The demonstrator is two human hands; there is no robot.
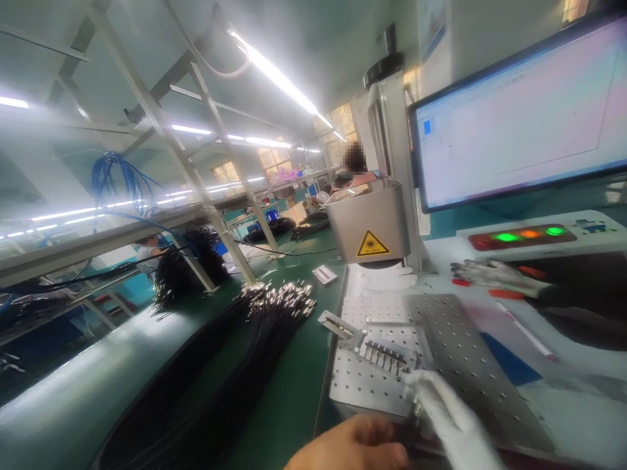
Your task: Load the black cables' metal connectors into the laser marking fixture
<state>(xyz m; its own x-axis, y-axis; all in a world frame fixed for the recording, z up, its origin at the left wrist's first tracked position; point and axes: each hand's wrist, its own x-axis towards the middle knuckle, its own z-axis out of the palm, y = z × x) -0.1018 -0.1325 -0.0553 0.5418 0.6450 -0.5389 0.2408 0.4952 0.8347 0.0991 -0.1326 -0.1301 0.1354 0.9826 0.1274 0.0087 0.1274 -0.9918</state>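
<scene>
Resting on the perforated metal plate (350, 386), right: slotted metal fixture (366, 352), probably rigid, smooth; best taken by its long edges. Gloved right hand (448, 411): fingers bent at near end, hold unclear. Bare left hand (350, 445): half-curled, contents hidden.

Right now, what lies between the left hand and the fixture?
In the head view, part of the perforated plate shows between the left hand and the fixture; I see only its holes there.
</scene>
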